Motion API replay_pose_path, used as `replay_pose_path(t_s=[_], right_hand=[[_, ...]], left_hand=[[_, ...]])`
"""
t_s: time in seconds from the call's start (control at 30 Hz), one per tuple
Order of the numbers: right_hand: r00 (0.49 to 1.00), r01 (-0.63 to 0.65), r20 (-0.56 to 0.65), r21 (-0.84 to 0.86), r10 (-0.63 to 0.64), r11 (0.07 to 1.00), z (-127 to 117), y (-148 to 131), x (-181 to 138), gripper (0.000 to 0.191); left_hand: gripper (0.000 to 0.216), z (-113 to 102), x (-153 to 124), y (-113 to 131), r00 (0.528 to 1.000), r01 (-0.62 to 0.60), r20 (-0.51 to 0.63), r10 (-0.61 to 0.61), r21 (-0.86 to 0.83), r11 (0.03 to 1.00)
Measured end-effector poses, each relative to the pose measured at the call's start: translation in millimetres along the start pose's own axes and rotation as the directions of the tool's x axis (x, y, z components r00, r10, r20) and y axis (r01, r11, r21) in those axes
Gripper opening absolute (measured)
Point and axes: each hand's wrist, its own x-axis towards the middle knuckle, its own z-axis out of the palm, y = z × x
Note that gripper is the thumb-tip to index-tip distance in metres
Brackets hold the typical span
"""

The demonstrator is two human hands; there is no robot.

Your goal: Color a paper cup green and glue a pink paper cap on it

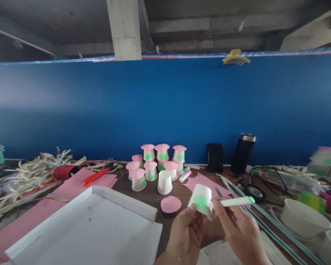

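My left hand [186, 232] grips a white paper cup [205, 191] tilted on its side, with a green coloured patch on its wall. In my right hand [237, 224] is a white marker [235, 201] with a green end, its tip side pointing at the cup. Whether the tip touches the cup I cannot tell. Just beyond my left hand lies a pink paper disc [171, 204] on the table. Behind it stands a plain white cup [164, 182], upside down. Several upside-down cups with green patches and pink discs on top, such as this cup [138, 180], are grouped behind, some stacked.
A white open box [99, 224] fills the left front, beside pink paper [44, 209] and a red cutter [100, 176]. Toward the right are scissors [223, 180], blue-grey sticks [276, 228], a white bowl [303, 219], a black flask [243, 152] and a phone [214, 157]. A blue partition [165, 103] stands behind.
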Motion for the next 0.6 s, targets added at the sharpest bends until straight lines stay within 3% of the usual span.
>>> replay_pose_path(t_s=[0.6], right_hand=[[0.998,-0.051,-0.028,-0.029,0.05,0.998,-1.2,-1.5,0.7,0.035]], left_hand=[[0.008,-1.5,2.0,-1.0,1.0,-0.016,0.013,0.016,0.009,1.0]])
